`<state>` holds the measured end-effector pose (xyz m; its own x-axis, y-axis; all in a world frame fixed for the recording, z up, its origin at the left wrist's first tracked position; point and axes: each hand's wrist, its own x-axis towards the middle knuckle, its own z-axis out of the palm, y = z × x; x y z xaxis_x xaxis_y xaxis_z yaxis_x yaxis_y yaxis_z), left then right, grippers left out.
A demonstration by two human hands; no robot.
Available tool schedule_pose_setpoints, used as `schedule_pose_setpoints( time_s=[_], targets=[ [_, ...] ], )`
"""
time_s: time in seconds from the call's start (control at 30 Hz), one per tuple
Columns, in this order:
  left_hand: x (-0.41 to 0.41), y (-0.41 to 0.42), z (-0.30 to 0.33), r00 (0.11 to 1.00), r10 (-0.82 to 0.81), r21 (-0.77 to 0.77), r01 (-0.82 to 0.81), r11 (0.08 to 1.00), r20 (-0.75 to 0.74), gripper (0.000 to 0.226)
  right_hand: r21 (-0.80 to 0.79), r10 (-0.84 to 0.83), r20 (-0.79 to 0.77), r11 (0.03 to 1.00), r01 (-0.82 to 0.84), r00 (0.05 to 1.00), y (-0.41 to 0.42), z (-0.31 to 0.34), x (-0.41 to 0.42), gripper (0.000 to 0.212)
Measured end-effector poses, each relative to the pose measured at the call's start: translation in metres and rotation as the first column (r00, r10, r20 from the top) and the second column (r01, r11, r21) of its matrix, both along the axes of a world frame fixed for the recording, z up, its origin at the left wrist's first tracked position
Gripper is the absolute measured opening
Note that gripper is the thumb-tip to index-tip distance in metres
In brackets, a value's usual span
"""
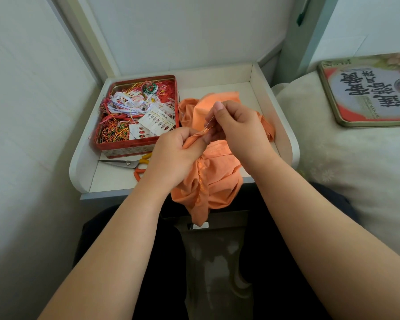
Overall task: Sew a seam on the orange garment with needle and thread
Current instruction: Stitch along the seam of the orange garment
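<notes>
Two hands engaged: crumpled orange cloth garment (pixel 208 181) was gripped by left hand (pixel 176 155); thin steel needle (pixel 208 124) was pinched by right hand (pixel 238 128).

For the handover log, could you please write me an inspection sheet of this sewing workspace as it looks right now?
Surface: white tray-like table with raised edges, in front of the seated person.
Job's things: orange garment bunched on the table, hanging over its front edge; needle at a pinched fold, stitches visible lower down.
Clutter: open red tin full of tangled threads and needle cards; scissors in front of it.
Grippers: left hand pinches the fold; right hand pinches the needle.
Cables: nothing seen.
Surroundings: pale walls; bedding on the right with the tin lid lying on it.
</notes>
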<state>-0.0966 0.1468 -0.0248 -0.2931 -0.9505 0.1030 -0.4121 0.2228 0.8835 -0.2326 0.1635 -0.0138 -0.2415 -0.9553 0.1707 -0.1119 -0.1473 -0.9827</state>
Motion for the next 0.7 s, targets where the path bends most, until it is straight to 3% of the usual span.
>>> schedule_pose_setpoints(
  time_s=[0.23,0.57,0.7],
  targets=[
    [-0.0027,0.0015,0.0007,0.998,-0.022,0.038,0.024,0.999,-0.055,0.009,0.036,-0.03,0.23,0.999,0.023,0.973,0.0004,0.0032,-0.0005,0.03],
    [-0.0034,0.0006,-0.0037,0.998,-0.009,-0.001,0.009,1.0,-0.059,0.007,0.027,-0.047,0.177,0.999,0.043,0.983,-0.0023,0.0005,-0.0004,0.034],
    [-0.0016,-0.0017,-0.0022,0.996,0.052,-0.025,-0.054,0.998,-0.073,0.015,-0.002,-0.025,0.025,1.0,0.025,0.999,0.0001,-0.0005,0.0012,0.028]
  ],
)
